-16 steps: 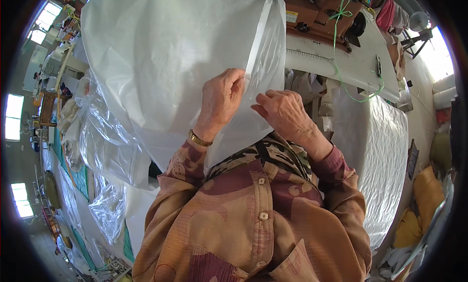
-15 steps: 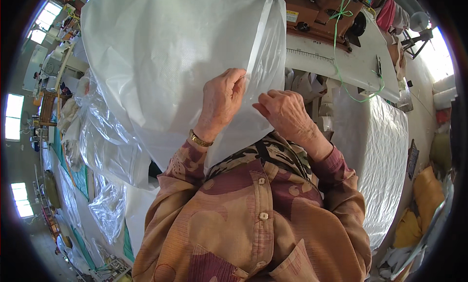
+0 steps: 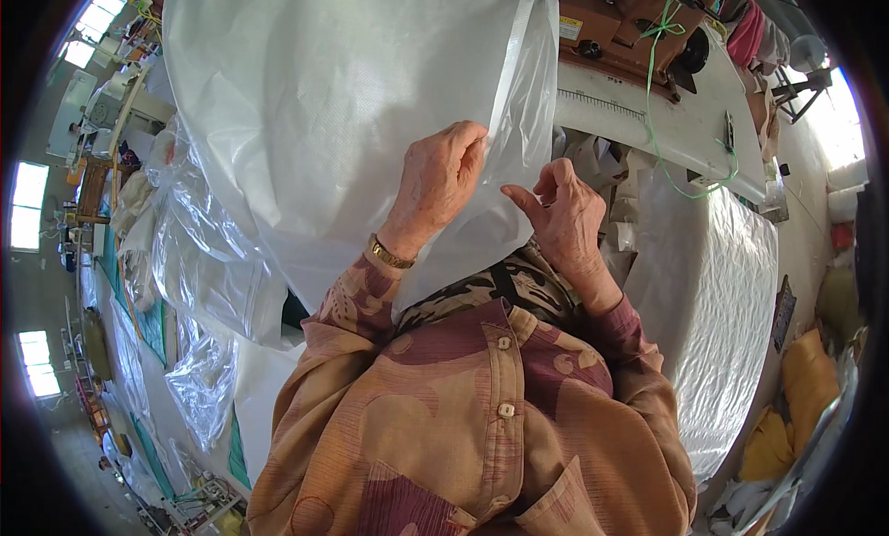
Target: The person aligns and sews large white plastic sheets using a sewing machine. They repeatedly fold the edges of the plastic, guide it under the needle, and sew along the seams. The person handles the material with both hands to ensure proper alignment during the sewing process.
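A large white woven plastic sheet (image 3: 324, 101) spreads in front of me and hangs down toward my lap. Along its right side runs a narrow folded white edge (image 3: 507, 73), with thin clear film (image 3: 532, 101) beside it. My left hand (image 3: 440, 180), a gold watch on its wrist, pinches the lower end of that edge between thumb and fingers. To its right, my right hand (image 3: 569, 212) is apart from the sheet. Its thumb points left, away from the curled fingers, and nothing shows between them.
A brown sewing machine (image 3: 620, 36) stands on a pale table (image 3: 685, 119) with a ruler scale, at the far right. Green string (image 3: 653, 101) hangs from it. A stack of shiny white sheeting (image 3: 718, 323) is at my right; crumpled clear plastic (image 3: 208, 258) lies at left.
My right hand has turned more upright, its thumb spreading away from the fingers. My left hand stays on the folded edge. The whole view has shifted slightly.
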The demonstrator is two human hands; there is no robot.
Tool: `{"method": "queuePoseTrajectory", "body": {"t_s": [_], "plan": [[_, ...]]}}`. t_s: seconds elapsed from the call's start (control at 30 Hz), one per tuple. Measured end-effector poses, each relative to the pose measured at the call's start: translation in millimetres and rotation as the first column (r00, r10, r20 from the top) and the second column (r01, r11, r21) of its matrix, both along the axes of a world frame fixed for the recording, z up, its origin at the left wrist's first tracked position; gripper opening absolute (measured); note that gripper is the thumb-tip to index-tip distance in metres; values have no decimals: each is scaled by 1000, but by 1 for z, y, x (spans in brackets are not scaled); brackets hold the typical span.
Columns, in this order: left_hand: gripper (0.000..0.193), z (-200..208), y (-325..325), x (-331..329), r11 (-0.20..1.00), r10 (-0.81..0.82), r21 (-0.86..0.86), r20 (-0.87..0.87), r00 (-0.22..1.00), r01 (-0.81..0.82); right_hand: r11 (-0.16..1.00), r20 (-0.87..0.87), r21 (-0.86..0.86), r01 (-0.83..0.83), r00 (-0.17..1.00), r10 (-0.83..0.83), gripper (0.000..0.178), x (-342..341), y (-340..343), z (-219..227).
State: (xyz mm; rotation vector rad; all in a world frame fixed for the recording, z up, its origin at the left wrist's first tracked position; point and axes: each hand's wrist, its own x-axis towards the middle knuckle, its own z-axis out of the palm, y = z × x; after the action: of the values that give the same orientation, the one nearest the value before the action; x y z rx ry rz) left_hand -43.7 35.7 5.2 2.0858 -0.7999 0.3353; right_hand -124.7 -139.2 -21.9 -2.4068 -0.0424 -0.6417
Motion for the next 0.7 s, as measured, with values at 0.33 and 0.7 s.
{"method": "queuePoseTrajectory", "body": {"t_s": [0.33,0.7], "plan": [[7,8,5,-1,996,-48,-88,-189,981,32,997,120,-74,-13,993,21,19,19,9,-2],[7,21,17,13,967,-237,-189,-436,868,169,879,-7,-246,-408,908,419,18,40,16,69]]}}
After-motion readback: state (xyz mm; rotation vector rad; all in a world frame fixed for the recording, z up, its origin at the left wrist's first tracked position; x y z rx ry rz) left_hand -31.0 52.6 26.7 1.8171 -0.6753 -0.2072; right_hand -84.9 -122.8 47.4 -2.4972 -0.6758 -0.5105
